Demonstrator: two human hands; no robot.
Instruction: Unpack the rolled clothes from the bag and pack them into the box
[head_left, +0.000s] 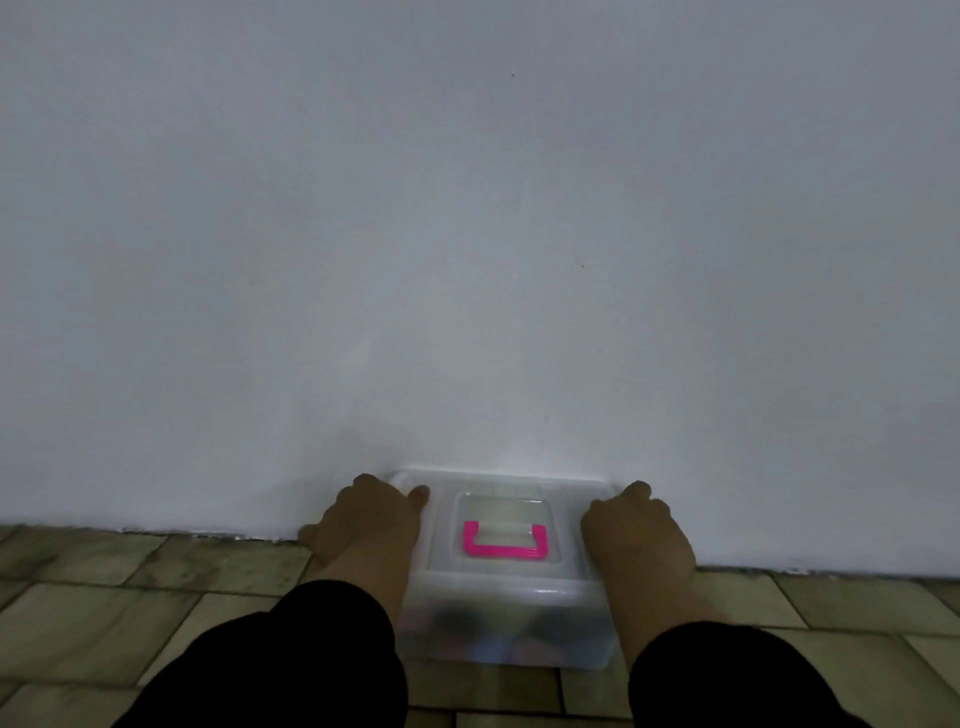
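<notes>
Black sleeves (291, 665) lead out to my left hand (363, 525) and right hand (636, 530), fingers (418, 493) curled over opposite ends of the lidded box (498, 587) that lies between them on the floor (156, 597) against the wall (467, 260), long axis crosswise, dim blurred clothes (457, 623) inside, each hand equally near.

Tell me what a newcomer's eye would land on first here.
The bright pink handle on the lid of the clear box, low in the middle against the white wall. Next, the left hand and right hand gripping the lid's two sides, black sleeves below.
</notes>
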